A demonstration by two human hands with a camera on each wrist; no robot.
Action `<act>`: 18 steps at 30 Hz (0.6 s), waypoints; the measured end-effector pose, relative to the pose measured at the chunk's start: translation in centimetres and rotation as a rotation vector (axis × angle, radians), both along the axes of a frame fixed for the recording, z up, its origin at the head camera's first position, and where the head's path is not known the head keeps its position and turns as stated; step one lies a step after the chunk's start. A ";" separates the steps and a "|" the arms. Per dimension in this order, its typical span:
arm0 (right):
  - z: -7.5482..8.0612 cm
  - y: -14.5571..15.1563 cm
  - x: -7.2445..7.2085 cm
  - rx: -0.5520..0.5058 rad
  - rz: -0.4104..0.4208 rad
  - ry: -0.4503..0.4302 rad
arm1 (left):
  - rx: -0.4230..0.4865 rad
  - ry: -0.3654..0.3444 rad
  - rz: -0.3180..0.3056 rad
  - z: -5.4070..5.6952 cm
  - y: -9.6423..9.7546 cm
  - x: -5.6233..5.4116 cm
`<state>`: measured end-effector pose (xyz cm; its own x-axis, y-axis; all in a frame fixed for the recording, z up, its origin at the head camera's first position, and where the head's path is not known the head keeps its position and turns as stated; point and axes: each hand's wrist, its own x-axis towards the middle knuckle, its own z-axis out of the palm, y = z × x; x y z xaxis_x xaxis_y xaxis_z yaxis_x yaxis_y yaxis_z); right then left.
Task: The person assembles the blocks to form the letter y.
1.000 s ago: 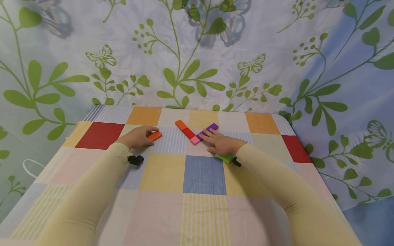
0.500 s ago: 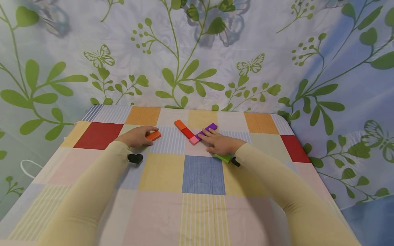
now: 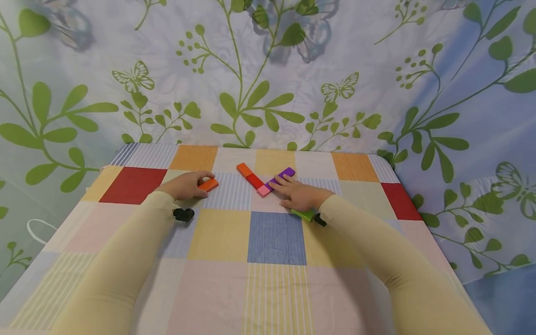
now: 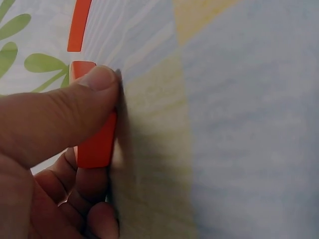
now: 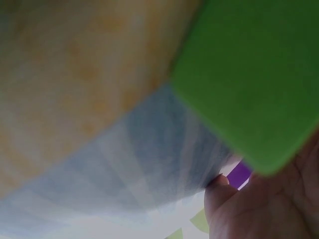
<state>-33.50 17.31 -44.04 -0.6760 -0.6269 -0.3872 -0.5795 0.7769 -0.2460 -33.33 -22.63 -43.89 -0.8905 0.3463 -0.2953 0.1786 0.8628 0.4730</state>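
Note:
My left hand pinches an orange rectangular block on the left side of the table; in the left wrist view the thumb lies across the block with fingers curled behind it. To the right, my right hand rests with spread fingers on a purple block, partly covering it. A pink block end meets the purple one, and a red block and a second orange block run up leftward from it, forming a V. Under the right wrist lies a green block, large in the right wrist view.
A patchwork cloth covers the table. Behind it hangs a pale curtain with green leaves and butterflies, continuing along the right side. A white loop of cord shows beyond the left table edge.

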 end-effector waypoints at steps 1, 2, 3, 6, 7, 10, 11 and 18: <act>0.0 0.0 0.0 0.002 0.002 0.000 | 0.001 0.000 0.004 0.0 0.0 0.0; 0.0 0.0 0.0 0.004 0.003 0.001 | 0.003 0.000 0.007 0.0 0.0 0.0; -0.1 0.0 -0.1 0.005 0.004 0.002 | 0.003 0.002 0.006 0.0 0.0 0.0; -0.1 0.0 -0.1 0.013 0.001 0.007 | 0.009 0.007 0.014 -0.1 0.0 0.0; -0.2 0.1 -0.1 0.014 0.000 0.009 | 0.011 0.009 0.014 -0.1 0.0 0.1; -0.2 0.1 -0.2 0.022 0.002 0.016 | 0.021 0.015 0.011 0.0 0.0 0.2; -0.2 0.1 -0.1 0.023 0.007 0.018 | 0.025 0.016 0.010 0.0 0.1 0.3; -0.1 0.0 0.1 0.018 0.024 0.018 | 0.046 0.030 -0.003 0.1 0.4 0.8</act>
